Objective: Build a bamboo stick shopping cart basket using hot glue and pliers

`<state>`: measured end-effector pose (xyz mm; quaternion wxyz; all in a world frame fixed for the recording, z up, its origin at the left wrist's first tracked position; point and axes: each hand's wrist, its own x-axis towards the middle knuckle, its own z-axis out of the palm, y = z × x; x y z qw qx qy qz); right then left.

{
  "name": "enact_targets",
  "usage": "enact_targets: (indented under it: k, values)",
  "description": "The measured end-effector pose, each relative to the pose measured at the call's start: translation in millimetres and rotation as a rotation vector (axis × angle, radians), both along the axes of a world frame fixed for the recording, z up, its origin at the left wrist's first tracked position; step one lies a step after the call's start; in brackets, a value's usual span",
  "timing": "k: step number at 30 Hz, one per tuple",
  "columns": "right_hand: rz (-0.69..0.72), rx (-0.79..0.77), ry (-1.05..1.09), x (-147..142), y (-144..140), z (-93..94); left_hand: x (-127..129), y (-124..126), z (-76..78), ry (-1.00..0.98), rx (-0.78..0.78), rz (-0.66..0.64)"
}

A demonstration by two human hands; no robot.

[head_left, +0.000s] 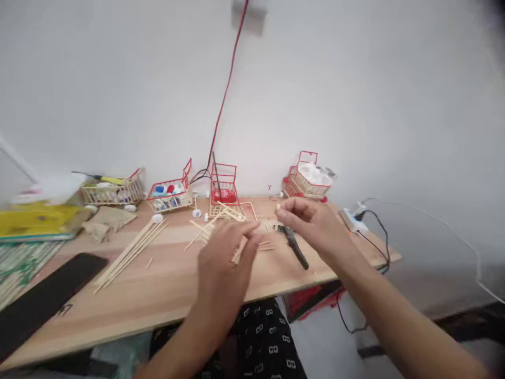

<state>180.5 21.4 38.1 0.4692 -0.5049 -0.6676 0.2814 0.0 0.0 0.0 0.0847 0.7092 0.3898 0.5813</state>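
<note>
My left hand [226, 258] is curled over a small frame of thin wooden sticks [205, 235], parts of which show on both sides of it. Motion blurs its fingers, and most of the frame is hidden beneath them. To the right, my right hand [311, 221] is raised above the table with thumb and forefinger pinched on a tiny pale piece [278, 207], too small to name. Below that hand lie dark-handled pliers [295, 248]. Short cut sticks [266, 246] are scattered between the hands, and more loose sticks [226, 209] lie behind the left one.
Small stick-built carts with red trim stand along the wall, including a filled one [170, 196] and another [310, 181]. Long sticks [132, 255] and a black phone-like slab [49, 295] lie left. A power strip [354, 220] with cables sits at the right edge.
</note>
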Motion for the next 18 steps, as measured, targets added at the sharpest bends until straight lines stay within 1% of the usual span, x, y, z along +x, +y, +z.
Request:
enact_targets:
  k: [3,4,6,7,9,11,14,16,18]
  values:
    - [0.087,-0.108,-0.027,-21.2,14.9,8.9,-43.8,16.8,3.7,-0.109,-0.009,0.14]
    - [0.115,-0.137,-0.05,-27.9,20.2,10.4,-57.0,24.5,3.0,-0.161,-0.04,0.15]
    - [0.17,-0.184,-0.123,-40.2,30.5,10.9,-79.7,42.8,-2.5,-0.246,-0.136,0.121]
    - [0.195,-0.198,-0.162,-45.4,35.2,10.2,-88.9,52.4,-7.1,-0.268,-0.201,0.102]
    - [0.237,-0.223,-0.228,-53.7,42.9,8.4,-102.6,69.2,-19.2,-0.297,-0.321,0.024]
    - [0.258,-0.248,-0.283,-59.1,48.2,7.5,-110.1,80.1,-32.6,-0.327,-0.402,-0.072]
    - [0.245,-0.287,-0.345,-63.5,53.1,8.1,-112.3,84.9,-48.7,-0.4,-0.46,-0.178]
    - [0.224,-0.307,-0.381,-65.1,55.5,8.8,-110.3,83.1,-54.5,-0.444,-0.474,-0.217]
    - [0.197,-0.309,-0.432,-66.5,57.4,9.0,-107.5,79.9,-56.7,-0.457,-0.487,-0.242]
